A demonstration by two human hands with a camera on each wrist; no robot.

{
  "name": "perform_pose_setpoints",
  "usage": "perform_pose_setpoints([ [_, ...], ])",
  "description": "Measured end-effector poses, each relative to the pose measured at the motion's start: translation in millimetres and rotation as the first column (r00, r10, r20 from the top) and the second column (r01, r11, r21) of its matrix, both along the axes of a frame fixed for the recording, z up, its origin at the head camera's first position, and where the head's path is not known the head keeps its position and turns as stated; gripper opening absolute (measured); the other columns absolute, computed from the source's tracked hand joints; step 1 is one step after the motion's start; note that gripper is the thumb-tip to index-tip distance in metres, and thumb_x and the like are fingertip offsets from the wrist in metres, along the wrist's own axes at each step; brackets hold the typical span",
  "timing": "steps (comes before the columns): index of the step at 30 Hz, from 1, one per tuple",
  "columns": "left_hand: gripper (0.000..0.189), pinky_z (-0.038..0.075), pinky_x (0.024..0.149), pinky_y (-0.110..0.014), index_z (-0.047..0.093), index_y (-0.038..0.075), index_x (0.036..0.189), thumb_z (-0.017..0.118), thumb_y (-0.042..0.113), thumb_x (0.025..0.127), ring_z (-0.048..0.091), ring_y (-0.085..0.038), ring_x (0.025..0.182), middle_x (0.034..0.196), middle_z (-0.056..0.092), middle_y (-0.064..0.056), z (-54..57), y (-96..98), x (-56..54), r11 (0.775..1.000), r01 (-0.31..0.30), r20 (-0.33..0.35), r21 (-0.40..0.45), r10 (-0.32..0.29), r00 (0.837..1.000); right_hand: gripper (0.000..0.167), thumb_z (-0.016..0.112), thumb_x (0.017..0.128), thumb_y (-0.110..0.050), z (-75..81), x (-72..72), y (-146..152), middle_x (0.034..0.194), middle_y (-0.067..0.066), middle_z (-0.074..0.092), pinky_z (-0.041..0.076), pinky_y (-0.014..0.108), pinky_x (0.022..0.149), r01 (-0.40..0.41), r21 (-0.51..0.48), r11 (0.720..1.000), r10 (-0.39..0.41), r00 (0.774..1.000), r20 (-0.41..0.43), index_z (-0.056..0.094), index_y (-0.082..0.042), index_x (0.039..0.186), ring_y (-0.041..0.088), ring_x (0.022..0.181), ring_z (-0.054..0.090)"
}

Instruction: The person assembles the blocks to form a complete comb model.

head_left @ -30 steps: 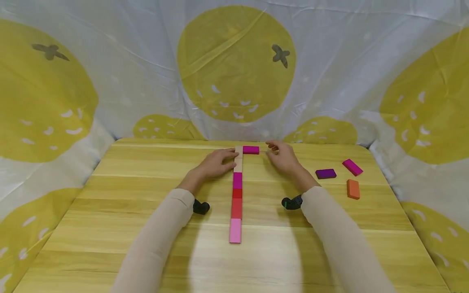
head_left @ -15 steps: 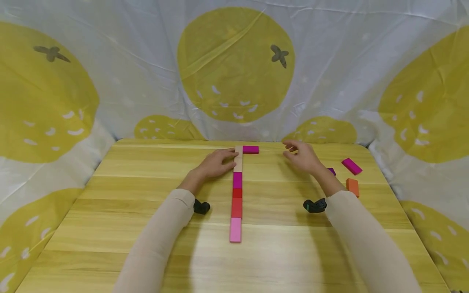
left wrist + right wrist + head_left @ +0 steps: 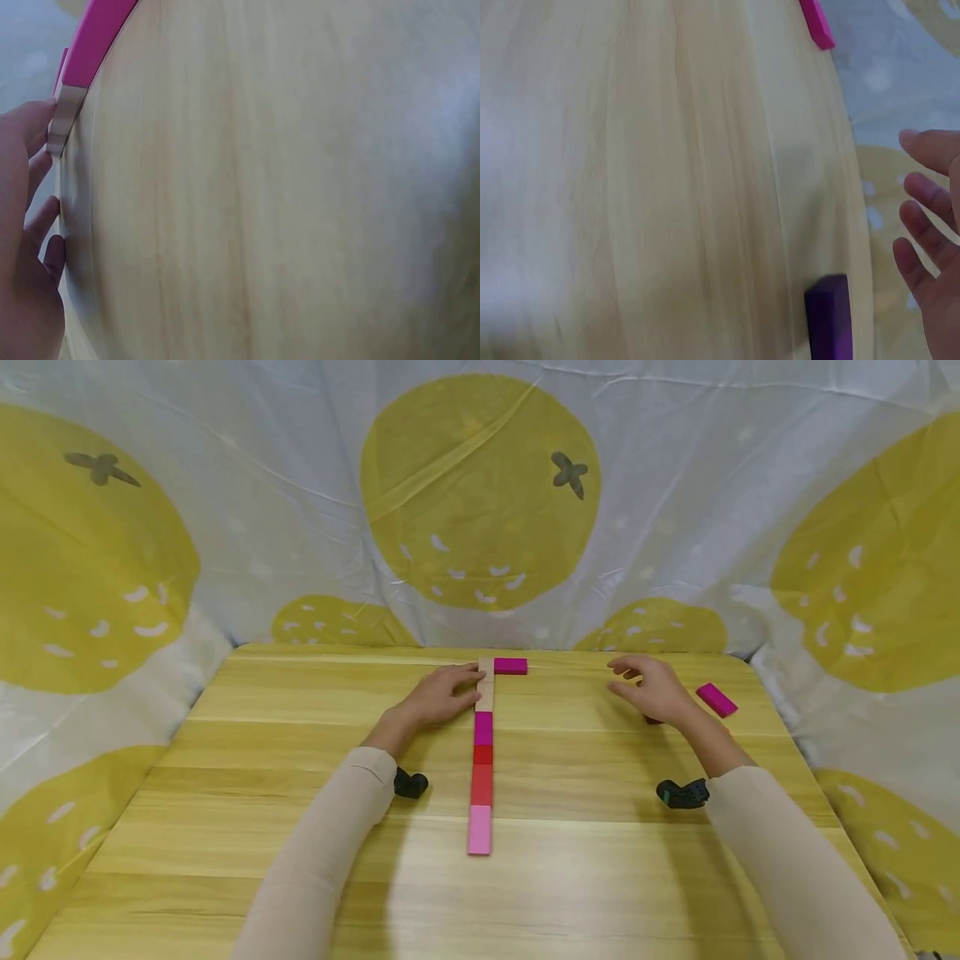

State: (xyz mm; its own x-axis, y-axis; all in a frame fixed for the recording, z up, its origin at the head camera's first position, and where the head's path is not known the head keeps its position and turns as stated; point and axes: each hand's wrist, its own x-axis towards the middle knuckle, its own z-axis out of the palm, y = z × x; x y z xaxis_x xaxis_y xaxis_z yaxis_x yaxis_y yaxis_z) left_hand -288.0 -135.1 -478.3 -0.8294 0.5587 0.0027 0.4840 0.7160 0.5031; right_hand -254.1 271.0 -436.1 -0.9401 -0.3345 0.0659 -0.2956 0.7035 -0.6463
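Note:
A straight row of flat blocks runs down the table: two plain wooden blocks (image 3: 485, 697) at the far end, then magenta (image 3: 483, 727), red (image 3: 482, 754), lighter red (image 3: 482, 785) and pink (image 3: 480, 831). A magenta block (image 3: 511, 666) lies crosswise right of the far end. My left hand (image 3: 446, 693) rests its fingertips against the wooden blocks from the left. To the right, my right hand (image 3: 652, 689) hovers with loosely bent fingers and nothing in them. It mostly covers a purple block in the head view; the right wrist view shows that purple block (image 3: 829, 322) below the hand.
Another magenta block (image 3: 717, 699) lies slanted near the right edge of the wooden table (image 3: 585, 893). An orange block beside it is almost wholly hidden by the right forearm. A white curtain (image 3: 300, 485) with yellow fruit prints hangs round the table.
My right hand has moved rightward, away from the crosswise magenta block, to over the purple block, while its forearm has come to cover the orange one. The left hand stays at the wooden blocks.

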Motion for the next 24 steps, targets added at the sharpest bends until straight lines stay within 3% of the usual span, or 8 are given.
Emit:
perform_pose_setpoints([
  [11,0.05,0.026,0.121,-0.051,0.056,0.012,0.151,0.058,0.032,0.106,0.037,-0.034,0.147,0.161,0.042,-0.01,0.2,0.6,-0.1,1.0,0.006,-0.028,0.024,-0.005,1.0,0.045,0.068,0.102,-0.019,4.4,25.9,36,0.138,0.028,0.057,0.044,0.064,0.102,0.025,0.044,0.999,-0.027,0.998,0.048,0.06,0.006,0.138,0.046,0.126,0.05],
  [24,0.05,0.027,0.12,-0.051,0.056,0.012,0.151,0.058,0.033,0.106,0.038,-0.034,0.146,0.16,0.043,-0.01,-1.0,-0.2,0.6,1.0,0.012,-0.039,0.028,-0.01,0.999,0.044,0.076,0.096,-0.015,-20.4,34.6,72,0.134,0.033,0.058,0.052,0.059,0.094,0.0,0.052,0.999,-0.005,0.996,0.088,0.064,0.007,0.133,0.049,0.115,0.06],
])
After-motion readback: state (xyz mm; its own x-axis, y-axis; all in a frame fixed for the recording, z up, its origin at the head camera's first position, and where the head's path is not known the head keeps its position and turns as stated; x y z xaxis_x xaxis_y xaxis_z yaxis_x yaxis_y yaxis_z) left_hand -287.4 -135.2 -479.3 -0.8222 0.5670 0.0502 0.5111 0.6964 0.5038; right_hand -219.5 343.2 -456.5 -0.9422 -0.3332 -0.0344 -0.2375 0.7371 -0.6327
